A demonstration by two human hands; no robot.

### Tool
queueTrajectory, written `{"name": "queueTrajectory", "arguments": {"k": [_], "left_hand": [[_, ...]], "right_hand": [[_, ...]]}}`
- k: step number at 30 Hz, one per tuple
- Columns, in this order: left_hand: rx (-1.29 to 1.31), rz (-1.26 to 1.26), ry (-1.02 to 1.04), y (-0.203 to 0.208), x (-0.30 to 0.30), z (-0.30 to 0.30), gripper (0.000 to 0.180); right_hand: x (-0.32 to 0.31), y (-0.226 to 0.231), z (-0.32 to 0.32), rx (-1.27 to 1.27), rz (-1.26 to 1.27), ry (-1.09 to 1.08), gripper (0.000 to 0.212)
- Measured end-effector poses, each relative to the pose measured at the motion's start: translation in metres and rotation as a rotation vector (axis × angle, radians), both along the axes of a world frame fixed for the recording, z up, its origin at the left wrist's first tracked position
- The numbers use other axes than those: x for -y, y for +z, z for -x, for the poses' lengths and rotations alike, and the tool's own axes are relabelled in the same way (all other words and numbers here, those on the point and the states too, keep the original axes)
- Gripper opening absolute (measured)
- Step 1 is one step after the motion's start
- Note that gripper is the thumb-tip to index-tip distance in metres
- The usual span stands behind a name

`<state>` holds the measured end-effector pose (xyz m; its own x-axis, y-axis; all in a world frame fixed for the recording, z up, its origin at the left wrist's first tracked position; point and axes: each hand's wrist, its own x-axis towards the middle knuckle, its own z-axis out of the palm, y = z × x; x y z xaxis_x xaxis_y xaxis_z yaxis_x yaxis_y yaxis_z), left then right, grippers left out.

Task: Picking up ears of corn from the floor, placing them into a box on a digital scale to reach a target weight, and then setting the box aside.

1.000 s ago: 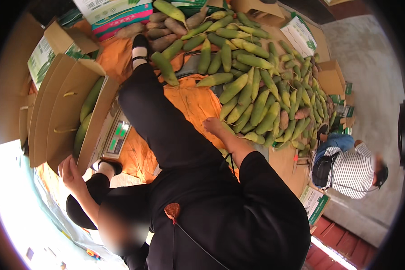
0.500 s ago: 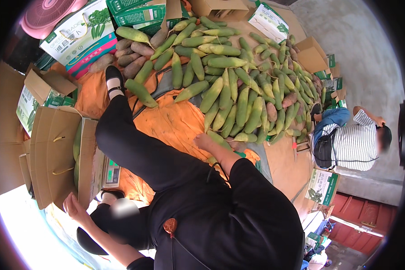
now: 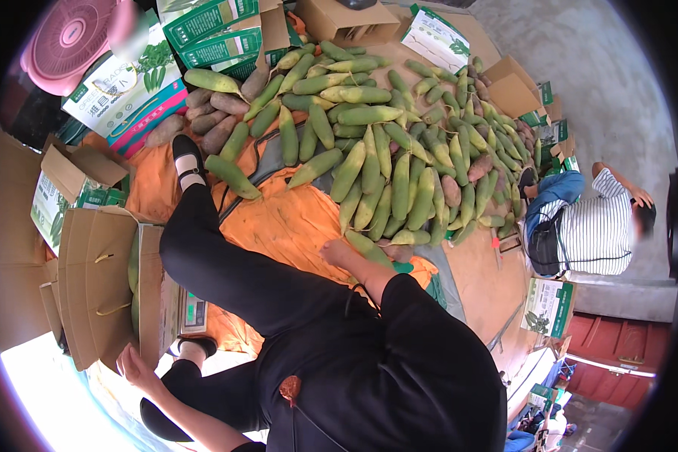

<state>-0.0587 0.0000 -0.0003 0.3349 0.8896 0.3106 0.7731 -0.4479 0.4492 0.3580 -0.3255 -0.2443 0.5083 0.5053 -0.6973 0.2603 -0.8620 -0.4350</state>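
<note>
My left hand [image 3: 133, 368] is by the near corner of an open cardboard box [image 3: 152, 301], fingers apart and nothing visible in them. Long green radishes [image 3: 134, 264] show inside the box, partly covered by its raised flap. The box stands on a scale [image 3: 194, 313] with a lit display. Over the orange cloth [image 3: 267, 218], my right hand [image 3: 339, 253] hovers or rests beside a green radish [image 3: 368, 248]; its fingers are turned away from view. Beyond it spreads a large heap of green radishes [image 3: 399, 181] with some brownish ones among them.
Cartons [image 3: 120, 87] and a pink basket [image 3: 69, 38] stand at the far left. Another open carton [image 3: 354, 24] is behind the heap. A person in a striped top [image 3: 595, 230] sits at the right, near a wall. My legs stretch across the cloth.
The view has shifted slightly. Both hands keep nearly the same places, the left by the box and the right by the radish. The person at the right has moved slightly.
</note>
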Motion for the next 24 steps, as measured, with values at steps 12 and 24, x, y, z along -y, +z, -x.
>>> {"name": "queueTrajectory", "arguments": {"k": [12, 24], "left_hand": [[0.007, -0.004, -0.01, -0.004, -0.002, 0.003, 0.014], [-0.005, -0.01, -0.002, -0.005, -0.003, 0.007, 0.014]], "right_hand": [[-0.002, 0.006, 0.001, 0.035, 0.013, 0.054, 0.034], [-0.004, 0.01, 0.006, -0.027, -0.009, -0.084, 0.033]]}}
